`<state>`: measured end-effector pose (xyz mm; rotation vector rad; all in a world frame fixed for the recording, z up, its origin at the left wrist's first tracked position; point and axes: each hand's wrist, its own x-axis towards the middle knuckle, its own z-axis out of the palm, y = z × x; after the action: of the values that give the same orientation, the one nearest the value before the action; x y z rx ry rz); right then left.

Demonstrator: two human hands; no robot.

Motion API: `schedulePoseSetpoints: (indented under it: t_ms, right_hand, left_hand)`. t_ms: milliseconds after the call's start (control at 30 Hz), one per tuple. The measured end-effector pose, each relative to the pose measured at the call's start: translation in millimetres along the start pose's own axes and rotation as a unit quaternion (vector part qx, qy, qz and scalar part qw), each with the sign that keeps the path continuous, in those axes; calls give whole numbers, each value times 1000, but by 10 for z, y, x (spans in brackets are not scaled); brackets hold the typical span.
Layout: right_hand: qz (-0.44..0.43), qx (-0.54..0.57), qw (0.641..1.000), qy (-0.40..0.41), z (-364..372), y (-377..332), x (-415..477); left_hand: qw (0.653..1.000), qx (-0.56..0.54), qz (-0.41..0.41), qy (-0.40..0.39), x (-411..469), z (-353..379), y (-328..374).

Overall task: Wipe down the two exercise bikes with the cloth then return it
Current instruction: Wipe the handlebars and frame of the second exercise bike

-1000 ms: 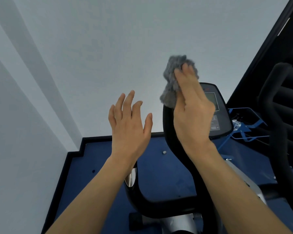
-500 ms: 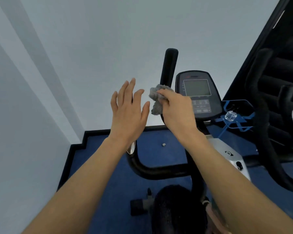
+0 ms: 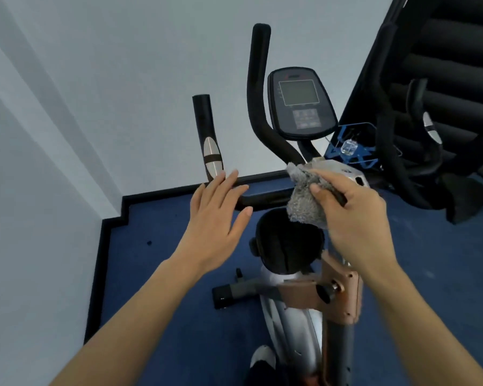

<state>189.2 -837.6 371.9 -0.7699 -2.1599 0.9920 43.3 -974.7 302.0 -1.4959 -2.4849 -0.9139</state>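
A grey fluffy cloth (image 3: 304, 196) is gripped in my right hand (image 3: 352, 218), pressed low on the black handlebar (image 3: 258, 107) of the exercise bike in front of me, where the bar bends toward the frame. The bike's console (image 3: 300, 103) with its grey screen stands above. My left hand (image 3: 215, 221) hovers open, fingers spread, just below the left handle grip (image 3: 208, 137) with its silver sensor. The black saddle (image 3: 286, 243) lies under both hands. A second bike (image 3: 424, 140) shows at the right edge, partly cut off.
White walls close in on the left and behind the bike. Blue carpet (image 3: 179, 274) with a black skirting covers the floor. A blue wire holder with a clear item (image 3: 349, 147) stands between the bikes. Dark padded equipment (image 3: 457, 51) fills the upper right.
My right hand slid the cloth down the handlebar from its top to its base. The view tilted downward, bringing the saddle and frame into sight. My left hand stayed open nearby.
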Motion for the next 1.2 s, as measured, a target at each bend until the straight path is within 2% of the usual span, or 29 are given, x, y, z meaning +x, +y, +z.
schedulePoseSetpoints:
  t_ms: [167,333,500,633,700,833,900,1033,1100,1200]
  right_hand:
    - [-30,-10,999,-41,191,-27,-451]
    - [-32,6,995,-96,481,-28,-472]
    - [-51,1,995,-80,535,12,-538]
    - [-67,-24,996,-44,527,94,-741]
    - [-92,-44,994,-26,469,146,-857]
    - [-159,-91,982,-52,245,269,-967]
    - [-168,-81,982,-18,135,246,-935]
    - [-157,-96,976,117,25,146,-657]
    - [-140,-116,979,98,50,134,-493]
    - [-167,-167,972,2,210,178,-358]
  left_hand:
    - [998,30,-48,-21,30,77,-60]
    - [996,42,-74,-24,138,113,-97]
    - [995,77,-67,-15,156,145,-153]
    - [997,43,-70,3,157,147,-166]
    - [997,29,-73,11,160,142,-156]
    - [997,15,-76,14,154,151,-87]
    - [997,17,-80,5,158,152,-60]
    - [997,23,-78,-4,137,144,-30]
    - [997,20,-71,-5,112,144,-16]
    - [996,31,-82,-23,86,161,-33]
